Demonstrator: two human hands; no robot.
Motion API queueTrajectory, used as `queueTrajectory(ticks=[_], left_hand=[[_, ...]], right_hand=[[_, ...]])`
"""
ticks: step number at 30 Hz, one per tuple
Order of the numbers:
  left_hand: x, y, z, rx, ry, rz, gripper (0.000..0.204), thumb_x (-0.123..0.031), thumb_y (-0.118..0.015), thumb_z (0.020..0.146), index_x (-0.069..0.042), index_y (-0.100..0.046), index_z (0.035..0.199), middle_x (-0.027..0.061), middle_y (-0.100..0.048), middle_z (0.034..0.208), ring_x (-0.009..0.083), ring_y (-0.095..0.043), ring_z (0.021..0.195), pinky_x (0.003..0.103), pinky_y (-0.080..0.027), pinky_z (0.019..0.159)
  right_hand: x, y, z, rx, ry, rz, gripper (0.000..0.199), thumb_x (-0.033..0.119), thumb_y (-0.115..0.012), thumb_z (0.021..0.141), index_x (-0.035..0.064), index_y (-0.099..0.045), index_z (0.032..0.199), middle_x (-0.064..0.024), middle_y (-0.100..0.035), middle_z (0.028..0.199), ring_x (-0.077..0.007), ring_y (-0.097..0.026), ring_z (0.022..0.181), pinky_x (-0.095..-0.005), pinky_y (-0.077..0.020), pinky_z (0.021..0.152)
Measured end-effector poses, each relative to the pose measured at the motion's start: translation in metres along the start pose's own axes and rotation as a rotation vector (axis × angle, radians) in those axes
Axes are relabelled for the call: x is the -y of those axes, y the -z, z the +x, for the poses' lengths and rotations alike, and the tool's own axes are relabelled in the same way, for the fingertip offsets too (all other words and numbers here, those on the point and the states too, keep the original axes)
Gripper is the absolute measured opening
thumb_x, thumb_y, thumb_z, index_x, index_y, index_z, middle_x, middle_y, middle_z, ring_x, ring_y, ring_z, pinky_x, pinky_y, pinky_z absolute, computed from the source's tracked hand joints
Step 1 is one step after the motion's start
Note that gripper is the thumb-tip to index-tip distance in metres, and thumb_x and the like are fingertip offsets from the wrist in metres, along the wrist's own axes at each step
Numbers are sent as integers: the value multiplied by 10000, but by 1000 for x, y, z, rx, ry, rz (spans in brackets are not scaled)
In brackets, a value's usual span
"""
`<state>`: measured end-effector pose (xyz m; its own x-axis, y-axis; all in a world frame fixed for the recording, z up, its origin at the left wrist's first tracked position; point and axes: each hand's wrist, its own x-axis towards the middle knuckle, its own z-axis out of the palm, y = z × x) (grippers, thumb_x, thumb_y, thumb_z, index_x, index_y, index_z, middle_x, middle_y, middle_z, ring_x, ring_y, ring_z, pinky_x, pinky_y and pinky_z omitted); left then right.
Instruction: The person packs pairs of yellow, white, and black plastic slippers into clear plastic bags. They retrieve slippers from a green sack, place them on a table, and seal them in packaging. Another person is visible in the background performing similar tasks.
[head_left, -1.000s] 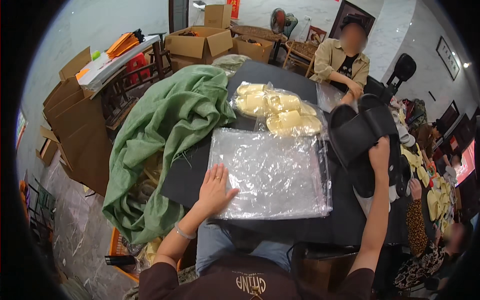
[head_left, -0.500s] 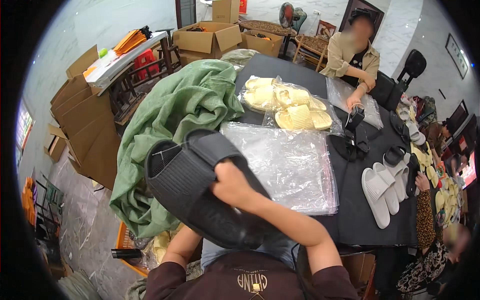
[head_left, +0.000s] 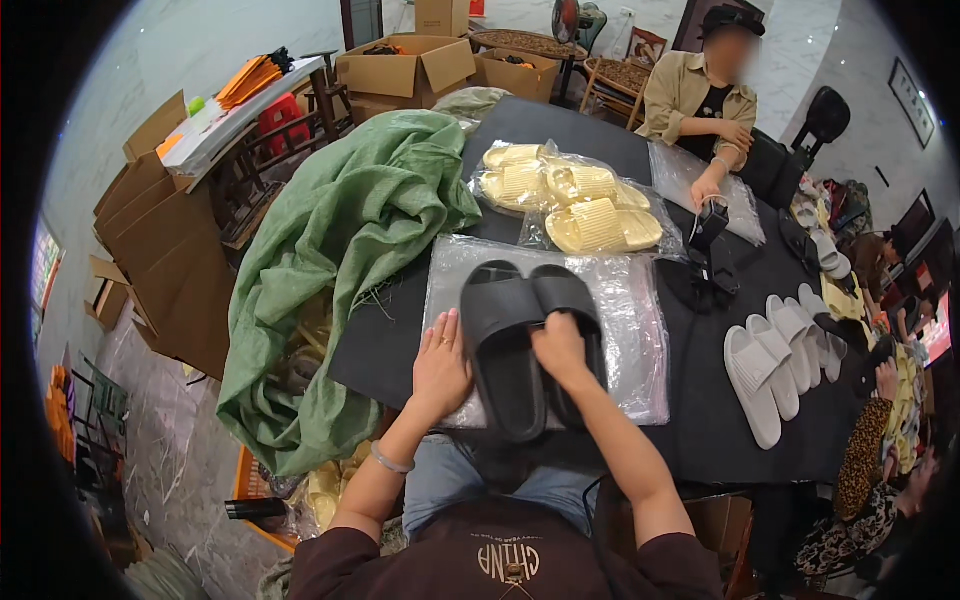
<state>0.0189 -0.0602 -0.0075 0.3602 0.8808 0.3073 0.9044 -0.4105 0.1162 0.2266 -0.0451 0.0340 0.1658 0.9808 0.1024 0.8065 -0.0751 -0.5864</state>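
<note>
A pair of black slide sandals (head_left: pixel 506 385) lies side by side, soles down, over a stack of clear plastic bags (head_left: pixel 632 335) in front of me. My right hand (head_left: pixel 560 350) is closed around their inner edges where the two straps meet; its fingertips are partly hidden. My left hand (head_left: pixel 442 368) rests flat with fingers stretched out on the left part of the bags, close beside the left sandal and holding nothing. Behind the stack sit yellow slide sandals (head_left: pixel 600 228) in clear wrapping.
Green woven sacking (head_left: pixel 330 240) bulges over the table's left side. Grey slides (head_left: pixel 755 370) line the right of the black table (head_left: pixel 700 440). Across it, a person's hand (head_left: pixel 708 188) is by a black device (head_left: pixel 712 225). An orange basket (head_left: pixel 255 475) stands low at left.
The black sandals have come down from a tilted, raised position onto the bags. My left hand, hidden behind them before, now lies on the bags. The sacking has shifted off the table's near left corner.
</note>
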Motion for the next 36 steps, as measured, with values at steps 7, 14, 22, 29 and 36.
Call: queueTrajectory(ticks=[7, 14, 22, 29, 36], left_hand=[[-7, 10, 0, 22, 43, -123, 594, -374, -440, 963, 33, -401, 1394, 213, -342, 1489, 321, -311, 1396, 437, -240, 1142], [-4, 5, -2, 15, 43, -116, 595, -395, -434, 965, 4, -402, 1405, 196, -344, 1493, 316, -313, 1397, 426, -239, 1143], [-3, 2, -2, 4, 26, -148, 624, -416, -453, 955, 14, -391, 1403, 197, -336, 1497, 312, -296, 1406, 440, -226, 1144], [-26, 26, 6, -49, -65, -37, 612, -339, -575, 897, 13, -424, 1375, 210, -375, 1464, 322, -301, 1398, 481, -214, 1143], [-31, 23, -4, 168, -34, -114, 562, -358, -525, 884, -44, -491, 1350, 190, -402, 1458, 340, -262, 1416, 502, -190, 1144]], right_hand=[[-73, 48, 27, -109, -214, -98, 379, 264, -607, 838, -99, -608, 945, -318, -581, 1089, -470, -545, 1065, -529, -450, 896], [-87, 69, 37, -70, -222, -192, 406, 270, -586, 861, -114, -592, 992, -330, -556, 1147, -476, -534, 1089, -520, -462, 904], [-136, 115, 45, -10, -164, -303, 369, 249, -593, 857, -95, -594, 986, -323, -556, 1139, -480, -508, 1117, -519, -447, 921], [-37, 113, 25, -114, -40, -153, 279, 170, -601, 725, -77, -640, 850, -330, -610, 971, -456, -601, 942, -518, -479, 830], [-9, 3, -8, -73, 122, -64, 341, 206, -644, 772, -69, -617, 972, -268, -580, 1102, -419, -544, 1073, -469, -477, 912]])
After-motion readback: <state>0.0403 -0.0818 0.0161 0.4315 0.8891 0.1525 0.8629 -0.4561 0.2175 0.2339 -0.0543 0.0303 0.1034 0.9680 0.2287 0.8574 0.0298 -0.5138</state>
